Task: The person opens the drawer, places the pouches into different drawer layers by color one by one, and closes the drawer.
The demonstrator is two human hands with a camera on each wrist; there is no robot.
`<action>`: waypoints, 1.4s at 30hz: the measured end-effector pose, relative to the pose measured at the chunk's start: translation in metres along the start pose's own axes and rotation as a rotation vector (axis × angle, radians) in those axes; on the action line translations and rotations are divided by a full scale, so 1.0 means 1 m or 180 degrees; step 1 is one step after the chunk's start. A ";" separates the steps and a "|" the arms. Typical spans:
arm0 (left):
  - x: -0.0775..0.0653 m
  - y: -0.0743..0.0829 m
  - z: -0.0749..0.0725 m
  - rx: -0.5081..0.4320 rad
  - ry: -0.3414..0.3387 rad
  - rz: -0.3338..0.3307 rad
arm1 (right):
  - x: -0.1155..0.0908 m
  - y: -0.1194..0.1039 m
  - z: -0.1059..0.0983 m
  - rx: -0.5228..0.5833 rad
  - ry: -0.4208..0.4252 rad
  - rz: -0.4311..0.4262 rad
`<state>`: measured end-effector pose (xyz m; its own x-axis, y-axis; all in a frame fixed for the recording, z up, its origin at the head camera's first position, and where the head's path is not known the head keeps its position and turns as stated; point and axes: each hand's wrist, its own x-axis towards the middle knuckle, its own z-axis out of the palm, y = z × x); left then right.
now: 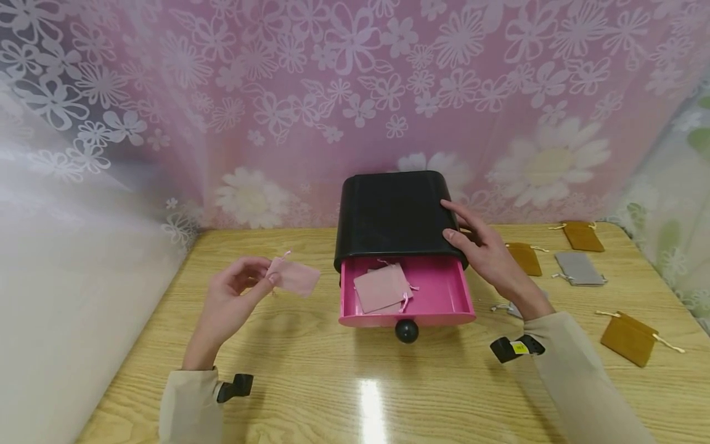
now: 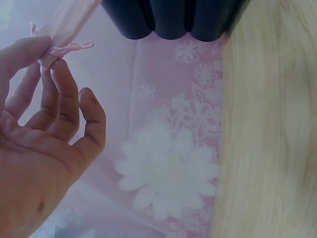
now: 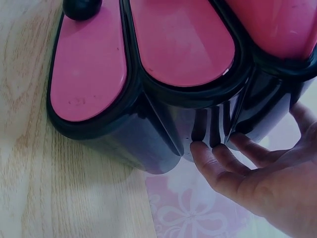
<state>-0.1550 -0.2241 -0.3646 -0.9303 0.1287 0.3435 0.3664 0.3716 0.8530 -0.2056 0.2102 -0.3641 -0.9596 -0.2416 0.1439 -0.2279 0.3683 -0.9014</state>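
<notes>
Nearest the viewer, at the lower left of the head view, the left hand (image 1: 233, 302) pinches a pink pouch (image 1: 299, 277) between thumb and fingertips. The grip is at the drawstring end; the little finger stands apart in the left wrist view. The pouch is held above the table (image 1: 310, 382), just left of the pulled-out drawer (image 1: 438, 296) and not touching it.

Governing relation, in my judgement: pouch to drawer. The pouch's long axis runs roughly left to right, dipping slightly at its free end — that end points toward the drawer's left wall. The left hand is the one carrying it; the right lies beyond the drawer's opposite side.

The drawer has a black knob (image 1: 407, 331) at its front and overlapping pink pouches (image 1: 383, 288) in its left part. Farther back, the right hand (image 1: 490, 253) rests against the right side of the black casing (image 1: 396, 216), fingers spread. To its right lie brown and grey pouches, including a brown pouch (image 1: 629, 339) and a grey pouch (image 1: 579, 269). A flowered curtain (image 1: 344, 92) hangs behind.

Limits of view: the right forearm partly covers another grey pouch (image 1: 516, 310); the left wrist view cuts off the held pouch; the number stacked inside the drawer cannot be confirmed.
</notes>
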 end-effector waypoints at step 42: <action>0.025 0.056 0.047 -0.0380 -0.0294 0.0546 | 0.000 -0.001 -0.001 0.0105 -0.0019 0.0008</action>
<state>-0.1585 -0.1570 -0.3266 -0.8498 0.2662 0.4550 0.5139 0.2262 0.8275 -0.2058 0.2110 -0.3621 -0.9591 -0.2463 0.1393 -0.2199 0.3390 -0.9147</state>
